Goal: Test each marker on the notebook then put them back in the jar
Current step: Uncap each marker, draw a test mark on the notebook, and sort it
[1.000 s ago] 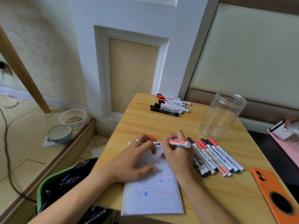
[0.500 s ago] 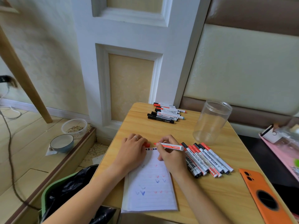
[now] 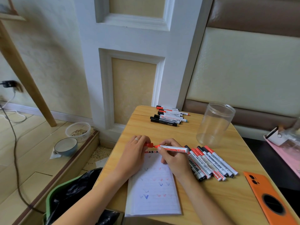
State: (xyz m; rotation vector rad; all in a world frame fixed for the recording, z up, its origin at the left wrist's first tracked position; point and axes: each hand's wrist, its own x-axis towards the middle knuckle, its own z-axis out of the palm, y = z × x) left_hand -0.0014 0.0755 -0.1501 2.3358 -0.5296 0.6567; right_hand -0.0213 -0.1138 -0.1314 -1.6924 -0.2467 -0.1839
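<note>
Jar [image 3: 215, 125]: clear, upright at the table's [image 3: 178, 133] far right; no markers inside.
Floor tub [image 3: 78, 131]: holds grain-like bits; the bowl [image 3: 65, 146] beside it looks white inside.
Right hand [image 3: 174, 157]: fingers clamped on red marker [image 3: 174, 148], held level over the notebook's [image 3: 154, 192] top edge.
Left hand [image 3: 135, 153]: fingertips pinch the red cap [image 3: 149, 145].
Change: cap is now off, just clear of the tip.
Unclear: notebook's header print; bin [image 3: 68, 197] partly out of view.

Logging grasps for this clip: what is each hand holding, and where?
Right hand grips the red marker at its tip end; left hand pinches its red cap.
</note>
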